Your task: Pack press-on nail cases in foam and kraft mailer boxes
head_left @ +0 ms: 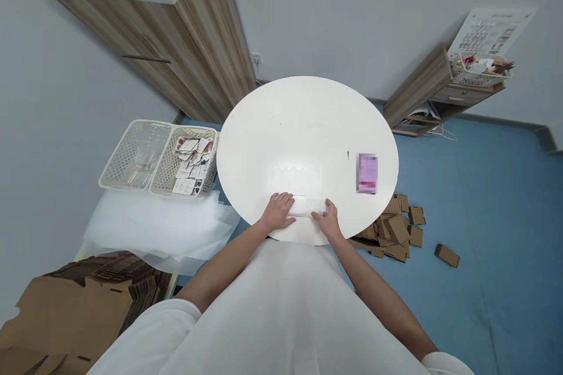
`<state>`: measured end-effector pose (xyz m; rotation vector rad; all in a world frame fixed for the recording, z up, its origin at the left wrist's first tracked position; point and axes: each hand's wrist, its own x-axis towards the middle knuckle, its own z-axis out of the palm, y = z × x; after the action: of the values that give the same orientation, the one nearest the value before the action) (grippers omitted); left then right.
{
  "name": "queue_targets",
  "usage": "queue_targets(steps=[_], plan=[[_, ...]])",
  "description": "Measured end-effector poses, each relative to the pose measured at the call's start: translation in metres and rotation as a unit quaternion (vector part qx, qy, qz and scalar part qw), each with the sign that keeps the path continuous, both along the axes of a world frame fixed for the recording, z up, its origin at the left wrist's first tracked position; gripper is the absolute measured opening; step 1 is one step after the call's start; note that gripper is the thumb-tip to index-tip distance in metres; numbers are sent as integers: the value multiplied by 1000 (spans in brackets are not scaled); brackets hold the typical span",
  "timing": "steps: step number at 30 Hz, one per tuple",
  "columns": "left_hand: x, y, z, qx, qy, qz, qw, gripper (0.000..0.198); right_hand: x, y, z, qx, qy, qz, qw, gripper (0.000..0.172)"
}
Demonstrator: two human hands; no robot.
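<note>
On the near part of the white oval table [308, 117] lies a small whitish, see-through wrapped bundle [302, 206], apparently in thin foam sheet. What is inside it cannot be made out. My left hand [278, 211] is over its left end, fingers along the far side and thumb at the near side. At the right end my right hand [328, 220] grips it between thumb and fingers. A faint translucent sheet [294, 179] seems to spread just beyond the bundle. To the right a flat pink-purple packet [367, 174], blurred by pixels, rests on the table.
Left of the table stand a white basket of clear plastic pieces [136, 155] and another basket with printed cards [191, 164]. Below them are stacked foam sheets [153, 222] and flat brown cardboard [74, 310]. Small brown boxes [391, 228] pile on the floor at right.
</note>
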<state>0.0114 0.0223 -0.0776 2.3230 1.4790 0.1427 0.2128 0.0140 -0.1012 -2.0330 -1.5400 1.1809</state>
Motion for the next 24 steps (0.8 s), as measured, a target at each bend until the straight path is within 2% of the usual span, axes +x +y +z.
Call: queue_targets(steps=[2,4,8,10,13,16,20,24], plan=[[1,0,-1,6,-5,10,1000,43,1,4,-1,-53,62,-31,996,73],[4,2,-2,14,-3,26,1000,35,0,11,1,-79,87,-47,992,69],[9,4,-7,24,6,48,999,26,-2,25,8,-69,70,-16,995,34],[10,4,-8,27,3,50,998,25,-1,29,11,-54,56,7,997,26],[11,0,-9,29,-1,66,997,26,0,33,11,-42,50,10,998,23],[12,-3,-9,29,0,92,995,27,-6,35,9,-49,55,-35,997,15],[16,-5,-10,32,7,98,995,28,-29,35,8,-85,166,-91,978,11],[14,-10,-13,50,12,99,994,29,-50,33,12,-116,245,-51,961,19]])
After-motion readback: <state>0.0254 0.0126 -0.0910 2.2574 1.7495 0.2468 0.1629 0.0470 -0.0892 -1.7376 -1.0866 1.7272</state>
